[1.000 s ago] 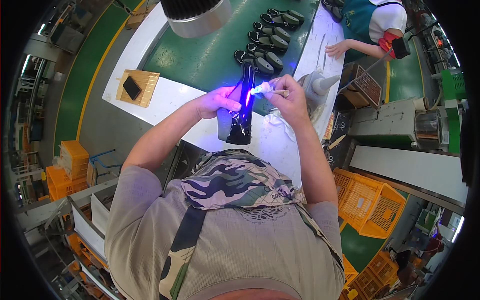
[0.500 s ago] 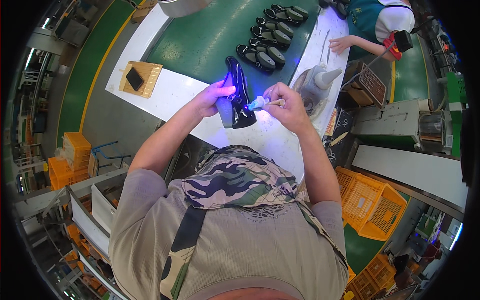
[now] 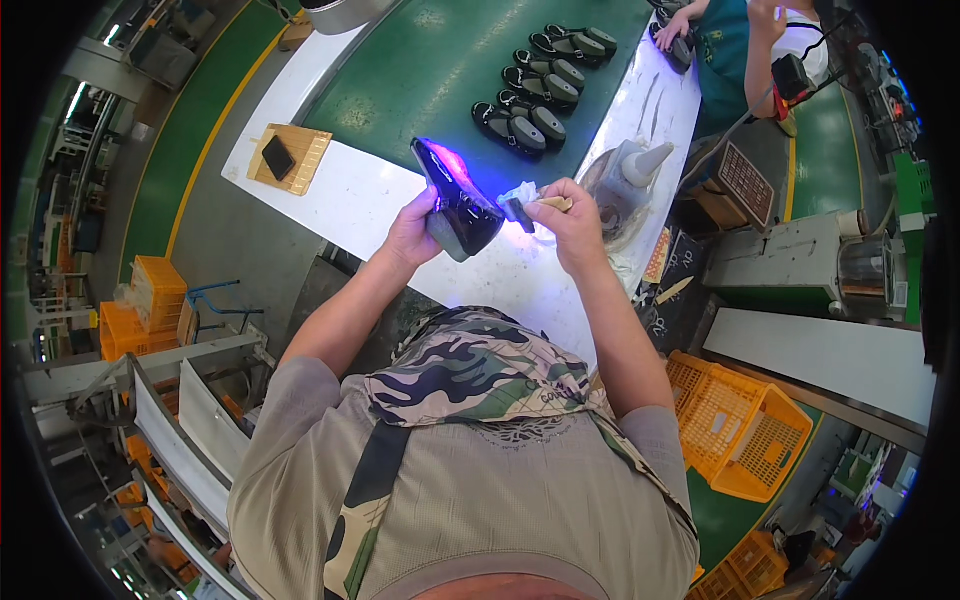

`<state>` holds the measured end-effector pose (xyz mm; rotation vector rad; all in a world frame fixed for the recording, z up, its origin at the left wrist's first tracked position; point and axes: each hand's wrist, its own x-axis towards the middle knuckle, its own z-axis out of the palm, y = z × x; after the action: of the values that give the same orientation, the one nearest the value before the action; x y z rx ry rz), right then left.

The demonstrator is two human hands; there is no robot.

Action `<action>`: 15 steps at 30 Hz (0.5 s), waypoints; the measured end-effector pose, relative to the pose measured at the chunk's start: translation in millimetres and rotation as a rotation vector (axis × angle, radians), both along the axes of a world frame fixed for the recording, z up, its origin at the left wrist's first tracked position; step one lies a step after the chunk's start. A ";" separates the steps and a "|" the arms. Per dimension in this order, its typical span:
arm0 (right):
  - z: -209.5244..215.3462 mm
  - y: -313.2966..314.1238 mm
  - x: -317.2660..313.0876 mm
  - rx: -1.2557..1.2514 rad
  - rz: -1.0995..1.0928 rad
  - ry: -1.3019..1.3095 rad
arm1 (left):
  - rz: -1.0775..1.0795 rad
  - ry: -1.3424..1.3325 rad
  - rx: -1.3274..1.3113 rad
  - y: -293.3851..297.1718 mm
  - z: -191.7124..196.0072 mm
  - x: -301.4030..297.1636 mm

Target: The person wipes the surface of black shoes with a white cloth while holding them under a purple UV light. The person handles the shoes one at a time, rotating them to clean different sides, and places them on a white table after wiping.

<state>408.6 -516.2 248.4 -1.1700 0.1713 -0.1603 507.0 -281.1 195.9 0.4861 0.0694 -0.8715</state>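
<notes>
Left hand (image 3: 413, 236) clasping the shoe (image 3: 462, 208), right hand (image 3: 571, 224) pinching the wad (image 3: 518, 194) beside it, I judge this wiping, calling for light contact.

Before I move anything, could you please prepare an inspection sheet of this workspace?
Surface: white worktable with dark streaks; green panel.
Things in hand: glossy black shoe; pale-handled tool.
Clutter: phone on slatted mat; nozzle bottle; black shoes.
Left fingers: gripping the glossy black shoe.
Right fingers: holding the pale-handled tool near it; contact unclear.
Cables: grey cable-like line at right.
Surroundings: co-worker's hand on a dark shoe; orange crates at right.
</notes>
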 end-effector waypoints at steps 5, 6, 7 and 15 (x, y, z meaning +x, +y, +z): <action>-22.5 -3.1 -3.1 -0.118 -0.036 0.006 | 0.100 -0.126 0.080 4.3 -11.0 -9.1; -22.1 1.1 -2.6 -0.093 -0.033 -0.022 | 0.141 -0.210 0.128 4.1 -2.9 -13.5; -18.0 4.0 -2.9 -0.138 -0.044 -0.025 | 0.199 -0.290 0.177 0.3 12.3 -19.6; -20.1 9.5 0.2 0.077 -0.126 0.109 | 0.380 -0.589 0.369 -6.5 30.8 -21.8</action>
<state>408.8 -506.7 228.3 -1.0917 0.3447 -0.1994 485.2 -287.5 226.7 1.0227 -0.2164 -0.3161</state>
